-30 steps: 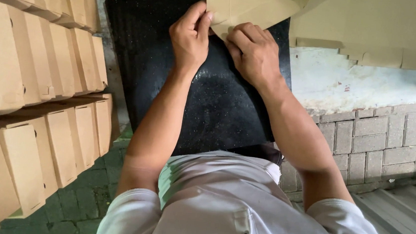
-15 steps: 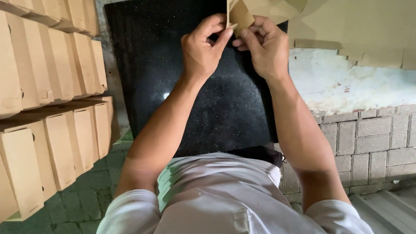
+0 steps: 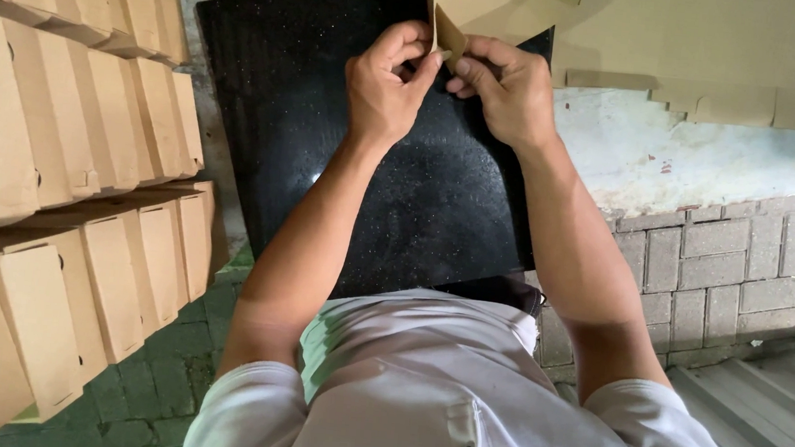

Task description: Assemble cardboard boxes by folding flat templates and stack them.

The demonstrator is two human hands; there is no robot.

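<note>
A flat brown cardboard box blank (image 3: pixel 474 0) is held up over the far edge of a black speckled slab (image 3: pixel 299 138). My left hand (image 3: pixel 385 88) pinches a folded flap at the blank's lower corner with thumb and fingers. My right hand (image 3: pixel 505 89) grips the same flap from the right, its fingertips meeting the left hand's. Most of the blank runs out of the top of the view.
Rows of folded brown cardboard boxes (image 3: pixel 66 175) are stacked along the left. A pile of flat cardboard blanks (image 3: pixel 709 59) lies at the top right on a pale ledge (image 3: pixel 701 154) above a grey brick wall (image 3: pixel 749 254). Green paving (image 3: pixel 164 376) lies below.
Both hands lifted off the blank lying on the slab and drew together, raising a flap and pinching it between the fingertips. The blank has tilted upward.
</note>
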